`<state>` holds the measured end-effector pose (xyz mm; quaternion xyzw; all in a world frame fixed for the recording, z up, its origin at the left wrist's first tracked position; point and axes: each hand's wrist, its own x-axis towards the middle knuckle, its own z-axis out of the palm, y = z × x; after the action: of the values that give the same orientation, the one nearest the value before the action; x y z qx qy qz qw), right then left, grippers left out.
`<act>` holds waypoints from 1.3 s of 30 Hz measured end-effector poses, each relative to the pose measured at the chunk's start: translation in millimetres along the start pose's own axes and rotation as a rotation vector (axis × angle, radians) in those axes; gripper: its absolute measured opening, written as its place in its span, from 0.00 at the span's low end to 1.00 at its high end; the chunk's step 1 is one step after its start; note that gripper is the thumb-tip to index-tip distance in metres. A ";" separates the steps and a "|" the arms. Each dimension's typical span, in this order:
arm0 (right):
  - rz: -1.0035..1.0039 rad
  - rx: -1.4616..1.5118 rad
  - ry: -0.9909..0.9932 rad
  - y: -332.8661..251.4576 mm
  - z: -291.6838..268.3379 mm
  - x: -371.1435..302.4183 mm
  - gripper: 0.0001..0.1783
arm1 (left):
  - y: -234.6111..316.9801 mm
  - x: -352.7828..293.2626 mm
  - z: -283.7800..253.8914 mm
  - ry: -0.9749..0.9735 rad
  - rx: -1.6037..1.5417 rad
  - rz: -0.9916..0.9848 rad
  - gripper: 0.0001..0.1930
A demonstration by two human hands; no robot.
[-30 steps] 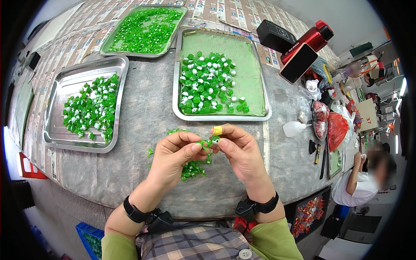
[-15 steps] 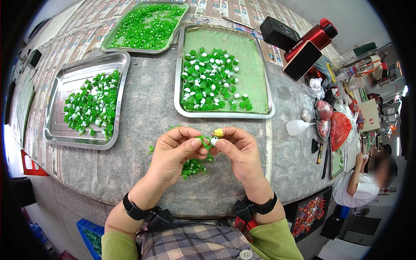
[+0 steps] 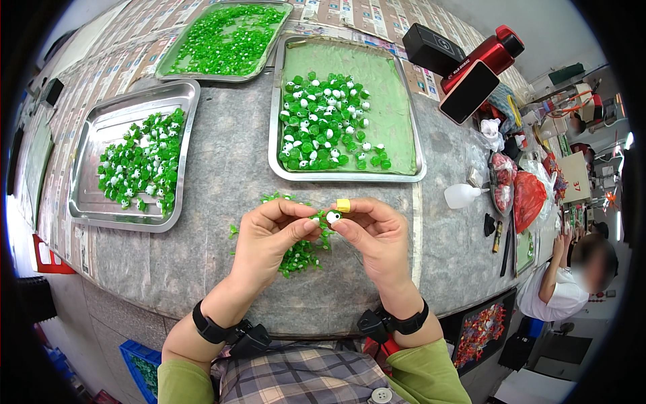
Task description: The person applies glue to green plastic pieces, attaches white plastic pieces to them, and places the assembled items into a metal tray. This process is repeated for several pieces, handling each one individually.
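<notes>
Just above the table, my two hands meet fingertip to fingertip. My right hand (image 3: pixel 373 232) pinches a small white-and-green bead (image 3: pixel 333 217) with a dark spot, like an eye, between thumb and index finger. Yellow tape (image 3: pixel 343 205) wraps that index fingertip. My left hand (image 3: pixel 269 232) pinches a tiny green-and-white piece (image 3: pixel 316 219) right beside the bead; the fingers partly hide it, and I cannot tell whether the two are joined. Beneath the hands lies a loose heap of small green pieces (image 3: pixel 296 261), partly covered by them.
Ahead, a metal tray (image 3: pixel 350 178) holds green-and-white beads. Another tray (image 3: pixel 84 192) stands left; a third (image 3: pixel 165 64), behind, holds small green pieces. At right are a phone (image 3: pixel 469 92), red bottle (image 3: pixel 494 50), black box (image 3: pixel 431 48), white squeeze bottle (image 3: pixel 463 196) and, farther off, a person (image 3: pixel 555 296).
The fingertips have shifted slightly, and the bead has turned so its dark spot shows more. The green piece at my left fingertips now shows a white part. Both hands keep their pinch.
</notes>
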<state>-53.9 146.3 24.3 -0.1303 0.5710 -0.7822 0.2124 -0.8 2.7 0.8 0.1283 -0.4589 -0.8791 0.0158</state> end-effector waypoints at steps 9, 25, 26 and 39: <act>0.064 -0.052 -0.032 2.3 -1.6 -1.9 0.10 | 1.9 -1.0 1.6 0.010 0.418 0.316 0.04; 0.267 -0.005 -0.149 3.1 -15.6 2.1 0.11 | 12.7 -1.5 5.5 -0.094 0.993 0.676 0.07; 0.267 -0.009 -0.147 3.4 -15.8 2.6 0.11 | 12.1 -1.3 5.7 -0.081 1.008 0.689 0.07; 0.028 -1.022 -0.184 -2.4 -33.9 12.6 0.07 | 53.5 15.4 -72.7 0.163 -0.717 0.408 0.10</act>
<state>-80.5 169.2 15.4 -0.2780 0.8608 -0.3858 0.1814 -3.0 -88.9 1.1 0.0902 -0.1371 -0.9490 0.2693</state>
